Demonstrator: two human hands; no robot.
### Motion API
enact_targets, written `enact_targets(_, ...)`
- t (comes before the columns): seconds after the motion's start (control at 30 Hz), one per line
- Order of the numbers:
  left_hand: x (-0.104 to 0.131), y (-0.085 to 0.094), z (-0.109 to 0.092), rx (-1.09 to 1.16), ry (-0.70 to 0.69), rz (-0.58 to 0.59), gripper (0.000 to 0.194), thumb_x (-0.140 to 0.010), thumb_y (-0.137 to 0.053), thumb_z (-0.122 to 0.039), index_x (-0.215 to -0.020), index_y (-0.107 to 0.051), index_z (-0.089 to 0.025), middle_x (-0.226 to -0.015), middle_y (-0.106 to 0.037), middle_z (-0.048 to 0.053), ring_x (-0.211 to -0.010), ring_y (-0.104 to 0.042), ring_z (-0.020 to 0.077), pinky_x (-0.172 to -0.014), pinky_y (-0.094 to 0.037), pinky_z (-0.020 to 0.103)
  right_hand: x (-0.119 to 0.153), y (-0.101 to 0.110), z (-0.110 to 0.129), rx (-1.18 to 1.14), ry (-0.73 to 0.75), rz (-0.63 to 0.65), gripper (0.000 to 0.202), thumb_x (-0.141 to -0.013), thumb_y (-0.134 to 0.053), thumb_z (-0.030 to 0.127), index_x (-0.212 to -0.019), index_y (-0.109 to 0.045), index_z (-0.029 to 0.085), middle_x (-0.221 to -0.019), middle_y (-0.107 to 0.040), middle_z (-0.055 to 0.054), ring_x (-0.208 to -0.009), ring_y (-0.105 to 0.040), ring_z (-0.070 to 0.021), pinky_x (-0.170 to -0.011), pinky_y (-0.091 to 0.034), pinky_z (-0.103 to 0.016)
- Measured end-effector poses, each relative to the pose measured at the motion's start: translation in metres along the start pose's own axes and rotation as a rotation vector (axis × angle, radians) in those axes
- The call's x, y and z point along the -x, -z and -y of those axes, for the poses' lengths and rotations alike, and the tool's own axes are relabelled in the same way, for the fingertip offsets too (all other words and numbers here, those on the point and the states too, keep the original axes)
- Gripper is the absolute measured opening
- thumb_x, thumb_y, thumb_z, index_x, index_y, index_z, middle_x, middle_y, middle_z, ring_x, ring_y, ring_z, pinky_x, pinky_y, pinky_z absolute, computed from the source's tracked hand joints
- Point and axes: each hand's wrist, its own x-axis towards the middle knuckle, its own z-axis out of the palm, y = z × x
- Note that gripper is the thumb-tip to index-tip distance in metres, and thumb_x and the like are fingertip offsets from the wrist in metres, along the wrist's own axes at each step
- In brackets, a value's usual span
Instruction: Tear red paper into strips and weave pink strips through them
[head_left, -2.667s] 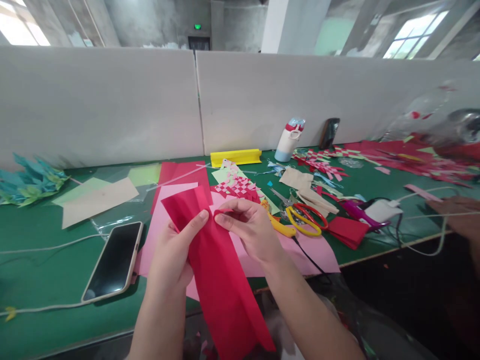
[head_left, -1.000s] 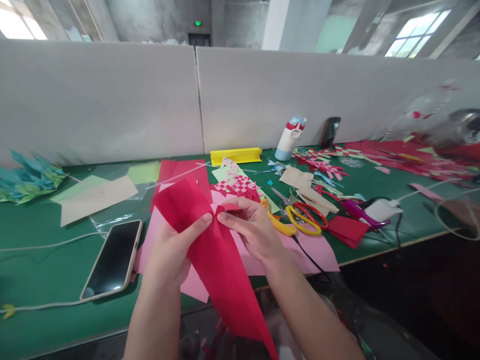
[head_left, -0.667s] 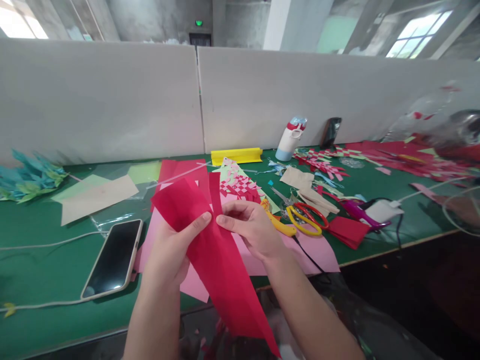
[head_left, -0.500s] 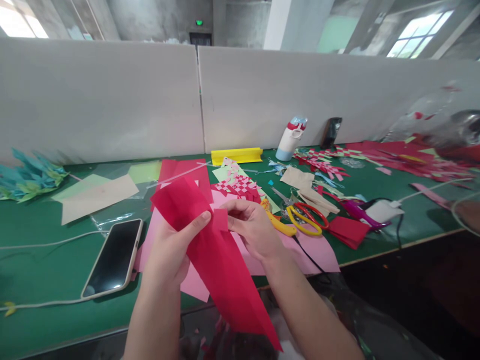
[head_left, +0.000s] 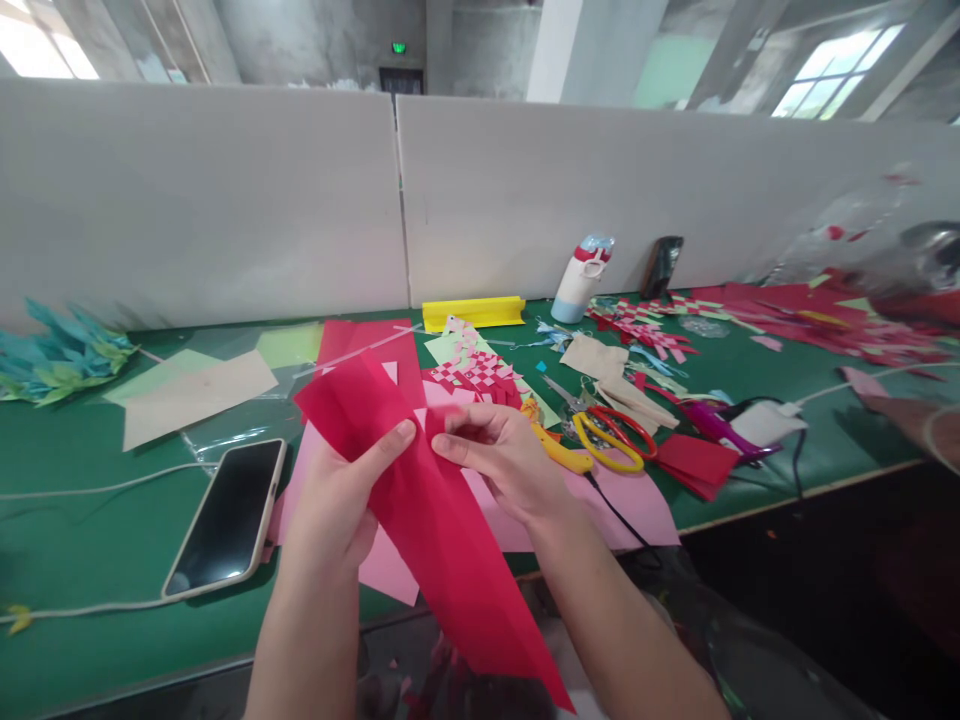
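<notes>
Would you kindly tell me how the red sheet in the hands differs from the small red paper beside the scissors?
The red sheet is long; the small red paper is much shorter. The red sheet slants down from the left hand and right hand, while the small red paper lies on the green table. Both are red.

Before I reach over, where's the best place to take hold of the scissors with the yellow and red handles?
Probably the yellow handle loop, from the near side: it lies toward you, while the blades point away. The right hand is closest, but pinches red paper.
</notes>
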Motion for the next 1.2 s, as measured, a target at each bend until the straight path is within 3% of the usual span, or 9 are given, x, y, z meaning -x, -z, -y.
enact_targets(0.27, -0.0011, -0.0002, -0.0008, 0.014, 0.014, -0.038, 0.033, -0.054, -0.084, -0.018, -0.082, -0.067, -0.016, -0.069, -0.067, 0.001, -0.058, -0.064, 0.0147, -0.051, -0.054, 0.021, 0.0035, -0.0035, 0.0068, 0.074, 0.09, 0.017, 0.016, -0.062, -0.08, 0.025, -0.07, -0.068, 0.018, -0.07, -0.062, 0.002, -0.064, -0.056, -0.0093, -0.063, -0.048, -0.023)
enact_targets(0.5, -0.0036, 0.0049, 0.0004, -0.023, -0.016, -0.027, 0.046, -0.052, -0.085, -0.023, -0.093, -0.065, -0.016, -0.085, -0.071, 0.007, -0.075, -0.069, 0.0233, -0.054, -0.055, 0.024, 0.0024, 0.0021, 0.0042, 0.077, -0.017, 0.059, 0.021, -0.062, -0.081, 0.027, -0.076, -0.069, 0.018, -0.073, -0.065, 0.001, -0.067, -0.059, -0.0096, -0.068, -0.049, -0.025)
enact_targets(0.67, -0.0046, 0.0056, 0.0016, -0.071, -0.002, 0.091, 0.05, -0.05, -0.086, -0.024, -0.095, -0.067, -0.014, -0.082, -0.072, 0.008, -0.076, -0.069, 0.0246, -0.057, -0.055, 0.026, 0.0007, 0.0008, 0.0046, 0.023, 0.001, -0.029, 0.023, -0.061, -0.081, 0.031, -0.073, -0.069, 0.017, -0.071, -0.066, 0.001, -0.067, -0.06, -0.0108, -0.066, -0.05, -0.025)
enact_targets(0.9, -0.0072, 0.004, 0.0051, -0.062, -0.044, 0.066, 0.052, -0.043, -0.087, -0.018, -0.091, -0.068, -0.015, -0.094, -0.073, 0.011, -0.087, -0.068, 0.0293, -0.065, -0.058, 0.032, -0.0002, -0.0009, 0.006, -0.002, -0.03, -0.073, 0.026, -0.057, -0.083, 0.031, -0.073, -0.068, 0.017, -0.07, -0.066, 0.001, -0.066, -0.06, -0.0108, -0.065, -0.049, -0.025)
enact_targets(1.2, -0.004, 0.0009, 0.0015, -0.035, -0.018, 0.049, 0.045, -0.047, -0.086, -0.015, -0.088, -0.067, -0.017, -0.087, -0.072, 0.007, -0.071, -0.068, 0.0213, -0.059, -0.057, 0.027, -0.0007, 0.002, 0.0035, -0.011, 0.004, -0.016, 0.021, -0.062, -0.081, 0.03, -0.073, -0.068, 0.018, -0.068, -0.061, 0.003, -0.064, -0.056, -0.0089, -0.064, -0.047, -0.023)
